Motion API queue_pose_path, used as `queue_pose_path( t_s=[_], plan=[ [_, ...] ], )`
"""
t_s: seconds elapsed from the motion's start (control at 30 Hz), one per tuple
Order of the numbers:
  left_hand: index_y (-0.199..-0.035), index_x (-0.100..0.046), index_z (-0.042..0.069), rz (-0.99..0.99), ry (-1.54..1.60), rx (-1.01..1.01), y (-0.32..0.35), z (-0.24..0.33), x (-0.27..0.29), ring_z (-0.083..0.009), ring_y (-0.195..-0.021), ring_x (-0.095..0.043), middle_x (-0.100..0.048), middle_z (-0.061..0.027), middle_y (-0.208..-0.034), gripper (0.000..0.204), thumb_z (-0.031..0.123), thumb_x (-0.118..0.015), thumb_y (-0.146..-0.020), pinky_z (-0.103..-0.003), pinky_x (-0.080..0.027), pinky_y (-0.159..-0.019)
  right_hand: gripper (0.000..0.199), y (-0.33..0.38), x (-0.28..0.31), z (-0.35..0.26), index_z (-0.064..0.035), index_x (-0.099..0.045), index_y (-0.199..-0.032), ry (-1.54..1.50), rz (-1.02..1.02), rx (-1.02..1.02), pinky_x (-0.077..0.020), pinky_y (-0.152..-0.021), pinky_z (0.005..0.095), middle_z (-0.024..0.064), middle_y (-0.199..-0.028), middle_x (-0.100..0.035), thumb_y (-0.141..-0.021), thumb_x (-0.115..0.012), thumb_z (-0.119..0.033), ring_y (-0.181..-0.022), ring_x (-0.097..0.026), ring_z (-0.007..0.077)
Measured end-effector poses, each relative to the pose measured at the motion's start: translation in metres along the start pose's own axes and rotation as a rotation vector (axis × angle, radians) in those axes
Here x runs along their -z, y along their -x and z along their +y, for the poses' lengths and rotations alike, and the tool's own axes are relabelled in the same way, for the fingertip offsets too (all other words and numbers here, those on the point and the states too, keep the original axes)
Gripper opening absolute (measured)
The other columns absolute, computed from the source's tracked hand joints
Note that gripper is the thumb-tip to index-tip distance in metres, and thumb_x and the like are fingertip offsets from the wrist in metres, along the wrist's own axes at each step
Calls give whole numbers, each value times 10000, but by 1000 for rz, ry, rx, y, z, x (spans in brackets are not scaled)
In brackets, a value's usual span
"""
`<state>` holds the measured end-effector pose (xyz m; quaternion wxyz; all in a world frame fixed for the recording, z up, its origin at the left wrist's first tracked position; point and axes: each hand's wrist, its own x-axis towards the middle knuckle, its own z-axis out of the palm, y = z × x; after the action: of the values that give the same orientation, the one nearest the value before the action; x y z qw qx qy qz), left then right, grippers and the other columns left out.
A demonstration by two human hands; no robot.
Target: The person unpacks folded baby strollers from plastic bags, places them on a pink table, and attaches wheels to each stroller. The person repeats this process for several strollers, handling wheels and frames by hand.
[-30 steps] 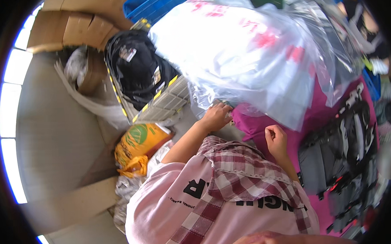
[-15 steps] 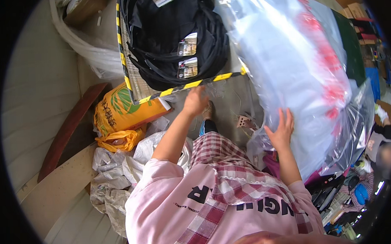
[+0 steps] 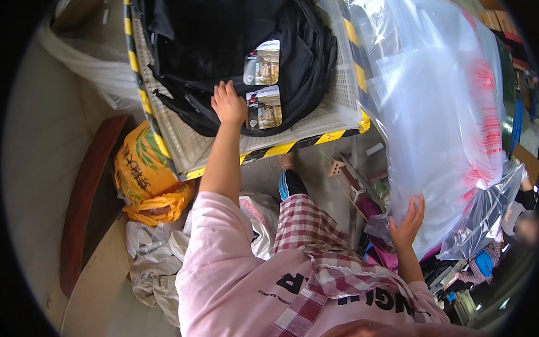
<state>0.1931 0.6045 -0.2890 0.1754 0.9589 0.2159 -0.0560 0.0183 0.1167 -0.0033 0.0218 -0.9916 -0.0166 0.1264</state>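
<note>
Since half a second ago, the left hand (image 3: 228, 103) has left the striped edge of the tray (image 3: 179, 145) and reached up onto the black bags (image 3: 235, 45); the view has swung so the pile fills the top of the picture. Its fingers lie spread and flat on the black fabric, just left of two hang tags (image 3: 262, 85), closed around nothing. The right hand (image 3: 407, 222) keeps its place low against the clear plastic sack (image 3: 440, 115), fingers fanned open and pressing its underside, propping more than gripping.

The black bags sit heaped in the mesh tray with yellow-and-black edging. The sack leans beside the tray's right edge, bulging and tall. Below the tray lie an orange bag (image 3: 142, 179) and crumpled plastic (image 3: 154, 256) on the floor.

Risk, as I judge it: the sack rests only on an open palm and slick film, so it could slide or topple as the body stretches left. A flat-handed pull on the bags might also drag the pile over the tray edge.
</note>
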Motion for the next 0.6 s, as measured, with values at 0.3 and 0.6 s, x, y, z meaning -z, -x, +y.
queue_pose_path(
  t_s=[0.3, 0.6],
  plan=[
    [-1252, -518, 77, -632, -595, -48, -70, -25, -14, -279, -1287, -462, -568, -118, -1287, 485, 208, -619, -795, -541, -192, -1127, 1013, -10, -22, 12, -20, -257, -1431, 44, 60, -64, -206, -1112, 530, 254, -1507, -207, -578, -794, -128, -1386, -216, 456],
    [-958, -590, 75, -451, -97, -215, 79, 43, 9, -320, -901, -655, -656, -138, -960, 421, 404, -734, -738, -427, -527, -771, 981, 4, -34, 21, -62, -296, -1405, 31, 164, -107, -200, -1101, 534, 204, -1518, -220, -584, -822, -169, -1405, -207, 415]
  ],
)
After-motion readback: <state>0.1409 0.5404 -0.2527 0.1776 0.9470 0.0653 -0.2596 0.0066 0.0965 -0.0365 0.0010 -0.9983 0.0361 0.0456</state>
